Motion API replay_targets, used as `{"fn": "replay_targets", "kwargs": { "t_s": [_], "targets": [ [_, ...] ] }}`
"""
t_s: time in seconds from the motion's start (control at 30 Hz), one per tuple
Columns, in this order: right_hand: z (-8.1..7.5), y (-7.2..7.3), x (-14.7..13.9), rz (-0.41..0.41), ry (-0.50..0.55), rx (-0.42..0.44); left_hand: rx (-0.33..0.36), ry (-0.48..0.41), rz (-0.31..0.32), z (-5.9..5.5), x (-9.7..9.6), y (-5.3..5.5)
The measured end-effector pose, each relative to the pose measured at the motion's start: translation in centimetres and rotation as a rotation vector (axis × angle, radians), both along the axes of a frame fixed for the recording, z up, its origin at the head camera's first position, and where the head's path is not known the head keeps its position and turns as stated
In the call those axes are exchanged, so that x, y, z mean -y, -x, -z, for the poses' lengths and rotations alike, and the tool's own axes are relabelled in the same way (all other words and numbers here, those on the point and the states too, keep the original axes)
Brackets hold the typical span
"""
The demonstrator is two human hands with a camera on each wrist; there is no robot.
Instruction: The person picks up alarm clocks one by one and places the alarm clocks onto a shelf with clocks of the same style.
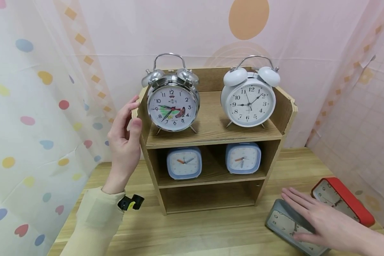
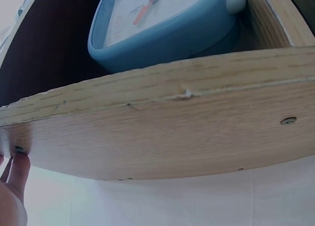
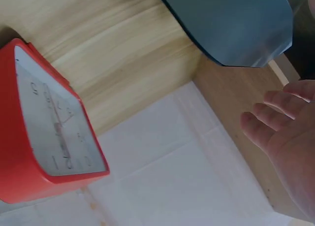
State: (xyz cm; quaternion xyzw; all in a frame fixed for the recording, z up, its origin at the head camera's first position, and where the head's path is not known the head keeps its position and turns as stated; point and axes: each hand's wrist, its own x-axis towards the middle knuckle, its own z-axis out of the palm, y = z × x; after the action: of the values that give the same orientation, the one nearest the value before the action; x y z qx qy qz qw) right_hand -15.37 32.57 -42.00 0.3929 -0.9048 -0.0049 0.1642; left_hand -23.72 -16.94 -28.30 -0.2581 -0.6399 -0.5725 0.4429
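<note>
A small wooden shelf stands upright on the table. My left hand is at its upper left side, fingertips and thumb against the outer side panel. On the top board are a silver twin-bell alarm clock and a white one. Two blue alarm clocks sit on the middle level. My right hand, fingers extended, is over a grey alarm clock and covers part of its face in the head view. Beside it is a red alarm clock.
The wooden table runs beneath the shelf. Patterned curtains hang behind it and at both sides. A dark strap with a small black piece is on my left wrist.
</note>
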Motion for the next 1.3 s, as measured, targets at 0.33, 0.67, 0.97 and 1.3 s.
{"fn": "replay_targets", "kwargs": {
  "t_s": [0.33, 0.67, 0.97, 1.3],
  "targets": [
    [-0.1, -0.1, -0.7, 0.197, -0.063, 0.357, -0.007, -0.006, 0.006, 0.0, 0.0, 0.0],
    [0.0, 0.3, -1.6, 0.297, -0.022, 0.469, -0.007, -0.006, 0.0, 0.1, 0.0, 0.0],
    [0.0, 0.9, -2.2, 0.315, 0.02, 0.508, -0.001, 0.0, 0.002, 0.0, 0.0, 0.1],
    [0.0, 1.0, -1.9, 0.344, 0.028, 0.571, 0.003, 0.001, -0.005, 0.0, 0.0, 0.0]
  ]
}}
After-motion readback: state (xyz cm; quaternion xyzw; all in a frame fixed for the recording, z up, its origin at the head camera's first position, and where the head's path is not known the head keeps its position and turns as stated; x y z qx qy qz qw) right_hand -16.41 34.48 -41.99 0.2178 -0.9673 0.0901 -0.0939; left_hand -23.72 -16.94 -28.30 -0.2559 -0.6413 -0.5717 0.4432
